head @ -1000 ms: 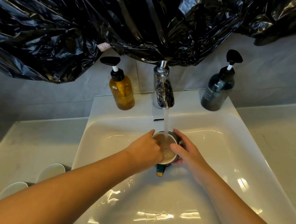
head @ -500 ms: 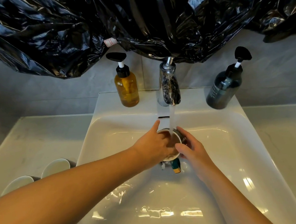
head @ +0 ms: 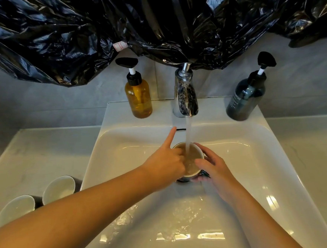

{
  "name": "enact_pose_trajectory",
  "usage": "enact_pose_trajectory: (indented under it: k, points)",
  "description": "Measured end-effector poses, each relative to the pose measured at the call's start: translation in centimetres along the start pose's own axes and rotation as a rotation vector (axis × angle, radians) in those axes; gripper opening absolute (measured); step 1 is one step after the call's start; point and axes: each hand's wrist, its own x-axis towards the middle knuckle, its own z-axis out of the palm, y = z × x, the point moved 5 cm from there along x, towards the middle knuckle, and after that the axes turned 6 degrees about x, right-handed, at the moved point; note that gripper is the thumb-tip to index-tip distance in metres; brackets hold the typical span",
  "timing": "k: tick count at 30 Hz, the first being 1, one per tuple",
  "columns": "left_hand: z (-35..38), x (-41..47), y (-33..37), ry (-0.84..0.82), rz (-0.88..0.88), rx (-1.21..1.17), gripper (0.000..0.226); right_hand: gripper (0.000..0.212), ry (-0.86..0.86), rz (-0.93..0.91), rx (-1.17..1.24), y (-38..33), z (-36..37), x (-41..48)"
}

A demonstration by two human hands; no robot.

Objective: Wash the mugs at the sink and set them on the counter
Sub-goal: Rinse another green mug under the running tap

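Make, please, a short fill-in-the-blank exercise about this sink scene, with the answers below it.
1. Water from the chrome faucet pours into the white-lined ceramic mug, held in the white ceramic ____.
2. The amber glass pump bottle stands to the ____ of the faucet.
3. ____ other mugs sit on the pale stone counter.
4. On the left hand, the ____ finger points straight out.
Answers: sink; left; two; index.

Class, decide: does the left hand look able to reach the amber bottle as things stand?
Probably yes: the left hand is at the mug, but nothing stands between it and the amber bottle.
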Motion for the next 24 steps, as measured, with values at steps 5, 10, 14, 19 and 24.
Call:
enact_pose_trajectory:
  k: [5,10,14,19,24]
  points:
    - [1.0,0.3,-0.5,-0.143,0.058,0.113,0.026,0.066,0.019,-0.02,-0.002,0.0,-0.2,0.3]
    - [0.8,0.0,-0.4,0.129,0.018,-0.077,0.038,0.064,0.053,-0.028,0.199,0.0,-0.7,0.7]
    - [0.0,0.1,-0.2,0.164,-0.063,-0.064,0.041,0.083,0.033,0.003,0.317,0.7,-0.8,0.7]
    - [-0.1,1.1,-1.2,-0.065,0.041,0.126,0.037,0.065,0.054,0.004,0.174,0.8,-0.7,0.7]
    - [1.4,2.1,-0.5,-0.153,0.104,0.14,0.038,0.065,0.085,-0.008,0.135,0.4,-0.7,0.5]
